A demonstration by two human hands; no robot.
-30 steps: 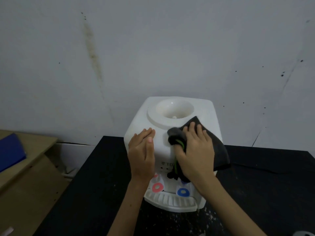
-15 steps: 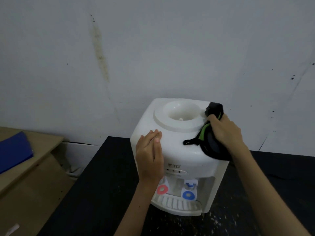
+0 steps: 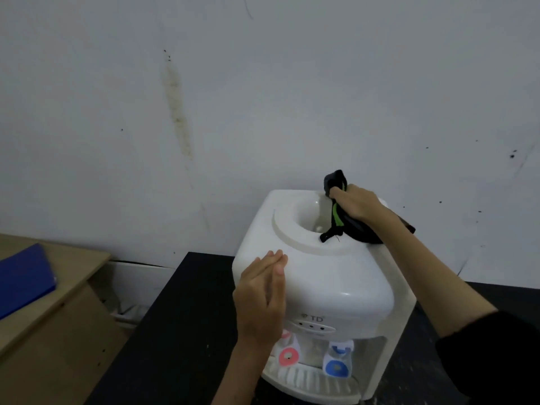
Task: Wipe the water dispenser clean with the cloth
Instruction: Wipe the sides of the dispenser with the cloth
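Two hands on the job: my right hand [image 3: 358, 206] has a tight grip on the bunched dark cloth [image 3: 355, 229] at the back-right rim of the water dispenser [image 3: 330, 276], and my left hand [image 3: 263, 296] lies flat, fingers straight, steadying its front-left corner. Judging by position I'm on the top only; sides, taps [image 3: 312, 361] and drip tray look undone. Dispenser sits on a speckled black bench [image 3: 175, 331] against a stained white wall [image 3: 263, 97].

Open black tabletop [image 3: 181, 317] left of dispenser [image 3: 330, 276]; wall [image 3: 263, 112] close behind.
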